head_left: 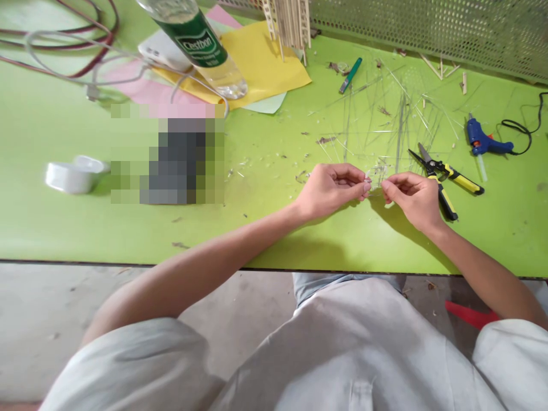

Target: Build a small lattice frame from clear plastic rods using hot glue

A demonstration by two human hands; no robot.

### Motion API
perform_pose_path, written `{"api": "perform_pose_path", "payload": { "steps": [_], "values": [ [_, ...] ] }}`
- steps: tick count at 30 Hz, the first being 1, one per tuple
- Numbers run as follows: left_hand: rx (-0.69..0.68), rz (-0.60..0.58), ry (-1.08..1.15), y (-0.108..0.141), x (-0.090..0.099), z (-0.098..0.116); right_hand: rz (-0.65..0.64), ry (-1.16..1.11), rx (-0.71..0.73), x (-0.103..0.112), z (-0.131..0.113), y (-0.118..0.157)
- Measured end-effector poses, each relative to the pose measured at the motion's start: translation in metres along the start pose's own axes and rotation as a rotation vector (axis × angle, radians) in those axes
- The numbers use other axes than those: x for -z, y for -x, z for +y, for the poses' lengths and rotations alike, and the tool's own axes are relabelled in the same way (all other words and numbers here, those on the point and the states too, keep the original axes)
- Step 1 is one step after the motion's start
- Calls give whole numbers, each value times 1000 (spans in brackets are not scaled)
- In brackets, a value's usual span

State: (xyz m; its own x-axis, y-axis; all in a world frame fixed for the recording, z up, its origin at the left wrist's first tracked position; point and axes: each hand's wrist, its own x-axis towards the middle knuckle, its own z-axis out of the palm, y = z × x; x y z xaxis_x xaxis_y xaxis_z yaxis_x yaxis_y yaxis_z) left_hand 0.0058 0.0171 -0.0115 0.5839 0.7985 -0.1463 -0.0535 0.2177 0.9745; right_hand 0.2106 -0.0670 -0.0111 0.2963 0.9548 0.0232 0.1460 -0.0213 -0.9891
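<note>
Two thumbs and their neighbouring fingertips pinch a small clear piece (377, 177) close to the near edge of the worktop (257, 188), the left hand (331, 191) at its left side and the right hand (414, 198) at its right. Both hands are drawn narrow; the piece is so fine and see-through that exact contacts cannot be told. Such a light grip at the tips probably suits something that thin, which a fuller grasp might bend, and using both sides likely steadies it. Keeping it this side of the loose clear strands (401, 128) puts it before the wearer and lets the forearms come in over the near edge. Those strands lie scattered between the hands and the far edge, perhaps so that single ones can be picked out. Snips (434, 165) rest open just beyond the right hand, and a blue glue gun (483, 141) lies farther right, both seemingly placed for that hand's easy reach. A green cutter (351, 75) sits nearer the far edge. Well to the left, a water bottle (201, 45) stands by yellow paper (274, 63), and a white roll (68, 178) lies beyond a pixelated dark object (175, 165), all apart from the busy patch. A wooden stick structure (293, 23) stands by the far edge, where handling seems least likely to knock it.
</note>
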Motion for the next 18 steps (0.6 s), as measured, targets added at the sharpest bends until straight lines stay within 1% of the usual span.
{"api": "perform_pose_path", "payload": {
  "steps": [5, 8, 11, 15, 18],
  "values": [
    [-23, 10, -66, 5, -2, -1, 6, 27, 17, 0, 1, 0],
    [-75, 30, -161, 6, -3, -1, 12, 43, 18, -1, 1, 1],
    [-130, 20, -239, 7, -3, -2, 25, 52, 14, -1, 1, 2],
    [-168, 4, -287, 8, -4, -3, 34, 70, 27, -1, 2, 2],
    [-205, 29, -310, 10, -5, -5, 36, 86, 28, -1, 3, 2]
  ]
}}
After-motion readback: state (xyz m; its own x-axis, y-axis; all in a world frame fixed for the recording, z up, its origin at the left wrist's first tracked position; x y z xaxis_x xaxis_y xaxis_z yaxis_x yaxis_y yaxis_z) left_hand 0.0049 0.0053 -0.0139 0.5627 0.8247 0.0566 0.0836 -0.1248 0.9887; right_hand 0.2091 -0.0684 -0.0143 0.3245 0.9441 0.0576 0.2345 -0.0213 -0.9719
